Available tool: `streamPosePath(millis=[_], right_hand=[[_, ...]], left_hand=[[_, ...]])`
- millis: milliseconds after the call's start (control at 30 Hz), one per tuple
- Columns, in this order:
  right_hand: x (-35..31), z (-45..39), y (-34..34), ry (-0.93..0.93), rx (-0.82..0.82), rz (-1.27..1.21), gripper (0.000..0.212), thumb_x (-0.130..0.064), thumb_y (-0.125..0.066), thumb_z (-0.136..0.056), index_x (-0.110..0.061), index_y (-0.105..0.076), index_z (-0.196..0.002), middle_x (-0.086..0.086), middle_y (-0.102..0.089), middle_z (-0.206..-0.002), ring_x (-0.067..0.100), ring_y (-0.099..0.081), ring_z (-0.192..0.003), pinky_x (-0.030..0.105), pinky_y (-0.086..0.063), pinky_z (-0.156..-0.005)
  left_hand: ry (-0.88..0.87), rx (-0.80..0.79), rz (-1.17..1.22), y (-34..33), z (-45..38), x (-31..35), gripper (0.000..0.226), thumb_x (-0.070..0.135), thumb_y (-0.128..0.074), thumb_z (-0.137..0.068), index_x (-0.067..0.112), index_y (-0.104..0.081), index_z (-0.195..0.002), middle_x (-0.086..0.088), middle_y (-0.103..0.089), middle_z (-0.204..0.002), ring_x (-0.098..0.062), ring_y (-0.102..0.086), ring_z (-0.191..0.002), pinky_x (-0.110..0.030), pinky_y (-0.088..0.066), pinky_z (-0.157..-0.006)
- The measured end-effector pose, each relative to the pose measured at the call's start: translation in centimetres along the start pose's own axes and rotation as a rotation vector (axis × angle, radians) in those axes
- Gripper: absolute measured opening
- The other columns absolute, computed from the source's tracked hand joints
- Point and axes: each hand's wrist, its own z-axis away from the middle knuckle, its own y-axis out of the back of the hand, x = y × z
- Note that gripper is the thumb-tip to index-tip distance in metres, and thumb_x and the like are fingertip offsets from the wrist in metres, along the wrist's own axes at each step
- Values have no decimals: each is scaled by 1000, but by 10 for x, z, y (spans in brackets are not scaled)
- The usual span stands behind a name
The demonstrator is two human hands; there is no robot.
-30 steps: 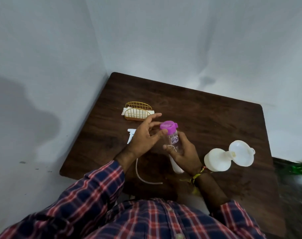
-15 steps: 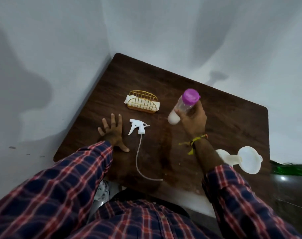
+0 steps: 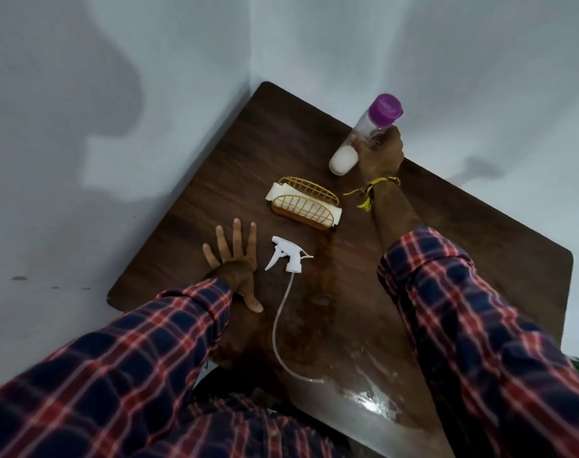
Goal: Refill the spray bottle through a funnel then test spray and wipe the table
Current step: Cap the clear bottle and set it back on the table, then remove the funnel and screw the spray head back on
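My right hand (image 3: 379,153) is stretched to the far side of the dark wooden table (image 3: 499,252) and grips a clear bottle with a purple cap (image 3: 364,133); white liquid fills the bottle's lower end, and the bottle leans left. My left hand (image 3: 233,256) lies flat on the table, fingers spread, holding nothing. Just right of it rests the white spray trigger head (image 3: 288,257), its thin dip tube (image 3: 278,328) trailing toward the near edge. The funnel and the white spray bottle body are out of view.
A gold wire napkin holder with white napkins (image 3: 303,203) stands between my hands. A wet shiny patch (image 3: 370,398) lies near the table's front edge. White walls meet in a corner behind the table's far left.
My right hand has carried the purple-capped bottle away from me to the far side of the table. My left hand let go of the cap and now rests flat beside the trigger head.
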Motion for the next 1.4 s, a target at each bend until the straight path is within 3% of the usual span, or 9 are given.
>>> streamPosePath(millis=[433,567,800,1000,1133,1267,1333,1400], right_hand=[[3,-13,-20,-3,-24,77,67,-29,-82,-75,-5,-48,-128,10,-61,-127,25,-60,-116,31,-50,-95],[7,-1,-11,-22,25,82,68,-28,-83,-74,-5,-48,-129,11,-65,-120,23,-63,-107,28,-51,-88],[33,84,32,-77,291,-115,31,-14,-77,-79,-7,-65,-107,5,-66,-85,11,-60,-73,4,-43,-61],[56,166,70,-143,315,-118,15,-9,-74,-82,-7,-69,-95,0,-67,-81,6,-60,-70,0,-42,-63],[70,211,91,-126,255,2,5,-15,-73,-83,-14,-72,-88,-2,-70,-84,9,-65,-78,6,-47,-69],[79,242,118,-68,261,61,5,-12,-73,-81,-13,-73,-86,-2,-70,-84,10,-64,-76,24,-53,-74],[77,253,129,-8,267,112,6,-11,-72,-82,-11,-73,-88,-1,-70,-87,12,-66,-79,29,-54,-77],[75,263,147,65,294,152,6,-9,-71,-82,-11,-73,-88,1,-70,-88,16,-65,-80,29,-53,-78]], left_hand=[[2,-13,5,4,1,0,177,53,-95,-37,24,55,-126,-15,61,-133,-50,44,-129,-75,11,-106],[-15,-1,-8,3,3,-2,176,56,-94,-38,22,52,-130,-17,59,-135,-51,44,-128,-76,11,-105],[-13,18,-13,3,6,-3,178,61,-92,-33,22,51,-132,-16,60,-134,-52,43,-128,-77,9,-105],[-46,47,8,0,12,-4,177,62,-92,-33,23,50,-132,-14,59,-136,-50,44,-129,-75,9,-107],[-40,122,59,-6,16,-4,173,53,-94,-39,27,46,-136,-9,55,-142,-45,41,-134,-70,12,-109],[-71,305,197,-30,26,2,145,31,-91,-61,23,21,-152,-5,26,-161,-36,20,-147,-64,1,-116],[-83,488,301,-48,34,12,111,10,-75,-79,22,3,-156,-6,5,-165,-33,6,-150,-61,-7,-118],[-181,687,332,-62,48,32,88,-3,-58,-84,21,-15,-156,-5,-9,-164,-30,-2,-151,-56,-9,-120]])
